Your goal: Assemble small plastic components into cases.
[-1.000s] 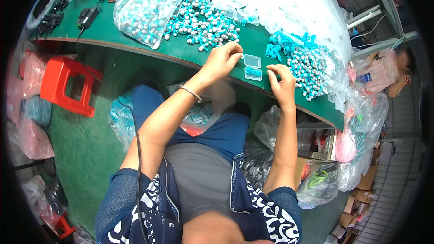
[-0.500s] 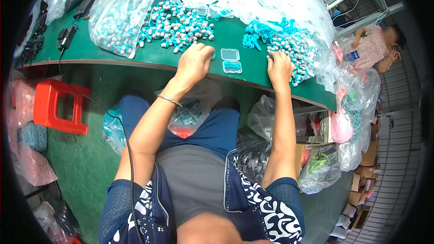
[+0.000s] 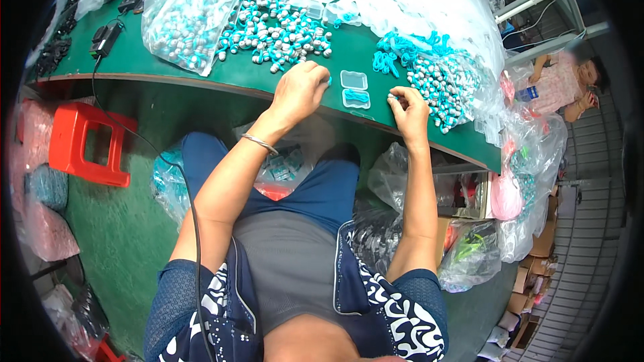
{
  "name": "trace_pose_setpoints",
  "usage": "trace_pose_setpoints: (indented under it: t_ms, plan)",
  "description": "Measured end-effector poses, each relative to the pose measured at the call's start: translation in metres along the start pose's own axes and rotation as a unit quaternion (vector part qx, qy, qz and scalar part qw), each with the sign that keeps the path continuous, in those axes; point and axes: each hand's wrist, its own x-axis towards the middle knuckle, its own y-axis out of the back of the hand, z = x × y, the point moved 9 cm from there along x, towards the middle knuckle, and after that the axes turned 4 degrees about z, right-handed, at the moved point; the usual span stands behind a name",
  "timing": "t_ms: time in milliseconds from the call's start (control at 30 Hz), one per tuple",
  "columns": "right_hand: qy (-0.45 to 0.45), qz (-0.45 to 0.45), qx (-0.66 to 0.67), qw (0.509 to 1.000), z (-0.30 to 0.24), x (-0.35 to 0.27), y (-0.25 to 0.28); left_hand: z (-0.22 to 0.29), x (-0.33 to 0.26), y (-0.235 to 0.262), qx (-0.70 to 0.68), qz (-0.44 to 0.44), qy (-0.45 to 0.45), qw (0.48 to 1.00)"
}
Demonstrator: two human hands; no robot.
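Observation:
My left hand (image 3: 302,90) is closed above the green table, with a small teal piece (image 3: 329,81) showing at its fingertips. Pinched between the thumb and finger of my right hand (image 3: 410,112) is a small grey-tipped plug (image 3: 392,96). Between the hands lies a clear plastic case (image 3: 354,80), lid open, with a coiled teal cord (image 3: 355,96) in its near half. A heap of grey-and-teal plugs (image 3: 275,37) spreads beyond my left hand. Beside my right hand is another heap of plugs (image 3: 439,90), with teal cords (image 3: 409,50) behind it.
A clear bag of plugs (image 3: 181,40) lies at the table's left, near a black adapter (image 3: 104,40) whose cable hangs down. Clear cases (image 3: 335,12) are piled at the back. A red stool (image 3: 90,144) stands on the floor. Another person (image 3: 557,84) is at the far right.
My right hand has drawn back from the right heap toward the case, now with a plug in its pinch. My left hand stays near the case. The view has shifted slightly.

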Motion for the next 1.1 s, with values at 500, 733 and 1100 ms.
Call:
trace_pose_setpoints:
  t_ms: [500,733,1100]
  plan:
    - [0.025,0.051,-0.142,0.988,-0.008,-0.003,0.008,-0.001,0.001,-0.002,0.016,-0.001,0.014,1.000]
    - [0.028,0.029,-0.195,0.980,0.006,0.022,-0.004,-0.002,0.001,-0.002,0.010,-0.005,0.015,1.000]
    - [-0.016,-0.052,-0.163,0.985,0.001,0.030,-0.008,-0.001,0.001,-0.001,0.005,0.005,0.012,1.000]
